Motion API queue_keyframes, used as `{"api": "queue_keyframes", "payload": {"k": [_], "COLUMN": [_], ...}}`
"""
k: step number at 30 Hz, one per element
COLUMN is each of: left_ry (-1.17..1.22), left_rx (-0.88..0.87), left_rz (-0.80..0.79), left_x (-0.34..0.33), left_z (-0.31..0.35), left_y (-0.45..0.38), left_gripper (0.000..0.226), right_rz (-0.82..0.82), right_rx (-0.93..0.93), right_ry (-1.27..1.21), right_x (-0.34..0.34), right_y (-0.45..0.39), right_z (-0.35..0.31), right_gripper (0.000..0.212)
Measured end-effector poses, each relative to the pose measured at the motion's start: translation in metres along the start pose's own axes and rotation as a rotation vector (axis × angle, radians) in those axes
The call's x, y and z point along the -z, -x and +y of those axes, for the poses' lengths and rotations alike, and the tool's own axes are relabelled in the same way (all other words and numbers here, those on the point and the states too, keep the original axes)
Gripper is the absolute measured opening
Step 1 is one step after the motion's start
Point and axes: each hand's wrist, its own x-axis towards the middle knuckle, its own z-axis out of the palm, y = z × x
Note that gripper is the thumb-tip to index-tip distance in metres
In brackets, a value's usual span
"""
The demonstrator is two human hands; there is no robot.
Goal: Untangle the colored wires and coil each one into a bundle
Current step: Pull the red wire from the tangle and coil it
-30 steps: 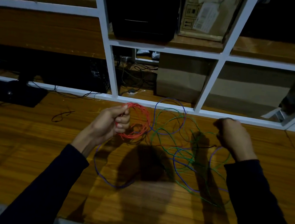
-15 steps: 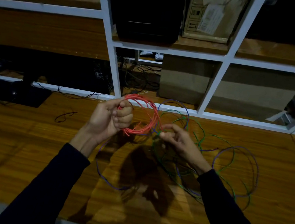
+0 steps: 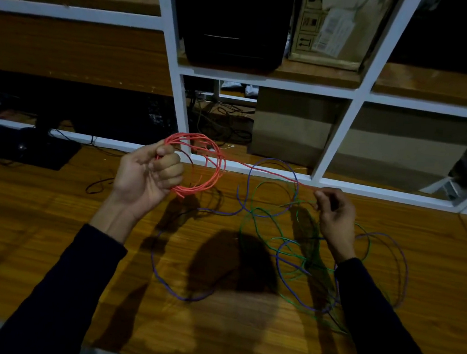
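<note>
Tangling purple wire (image 3: 272,187) and green wire (image 3: 283,241) beside monitor stand (image 3: 47,148).

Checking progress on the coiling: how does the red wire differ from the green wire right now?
The red wire is wound into a tidy coil; the green wire sprawls in loose loops.
The red wire is held off the table, coil in the left hand, tail pinched by the right hand; the green wire seems to lie on the wooden table.
The green wire is tangled with the purple wire; the red coil looks separate.
Both are thin and flexible.
</note>
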Motion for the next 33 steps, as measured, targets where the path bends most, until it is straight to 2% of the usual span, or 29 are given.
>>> {"api": "queue_keyframes", "payload": {"k": [4,7,9,11,13,17,22,25,30,33], "left_ry": [0.049,-0.038,-0.161,-0.276,-0.459,-0.938,-1.199,-1.076,-0.663,-0.414], "left_rx": [-0.062,-0.126,-0.169,-0.192,-0.22,-0.276,-0.138,0.007,0.237,0.32], "left_rz": [0.022,0.028,0.029,0.03,0.032,0.016,0.019,-0.056,-0.134,-0.211], "left_x": [-0.003,-0.011,-0.019,-0.027,-0.031,-0.027,-0.026,-0.024,-0.025,-0.024], "left_z": [-0.004,-0.013,-0.025,-0.041,-0.056,-0.077,-0.09,-0.091,-0.085,-0.079], "left_y": [-0.002,-0.008,-0.013,-0.018,-0.023,-0.031,-0.024,-0.022,-0.016,-0.012], "left_gripper": [0.032,0.031,0.031,0.029,0.026,0.018,0.021,0.023,0.028,0.027], "right_rz": [0.146,-0.04,-0.178,-0.215,-0.246,-0.409,-0.429,-0.399,-0.394,-0.377], "right_rx": [0.009,-0.002,0.09,0.25,0.432,0.669,0.812,0.768,0.669,0.48], "right_ry": [0.164,0.487,0.686,0.791,0.819,0.775,0.561,0.437,0.209,0.124], "right_x": [-0.004,-0.011,-0.019,-0.027,-0.033,-0.039,-0.046,-0.043,-0.036,-0.035], "right_y": [0.005,0.011,0.018,0.024,0.029,0.028,0.027,0.019,0.006,-0.002], "right_z": [0.016,0.016,0.001,-0.022,-0.042,-0.062,-0.078,-0.087,-0.097,-0.093], "right_gripper": [0.012,0.016,0.017,0.015,0.013,0.018,0.01,0.017,0.011,0.01]}}
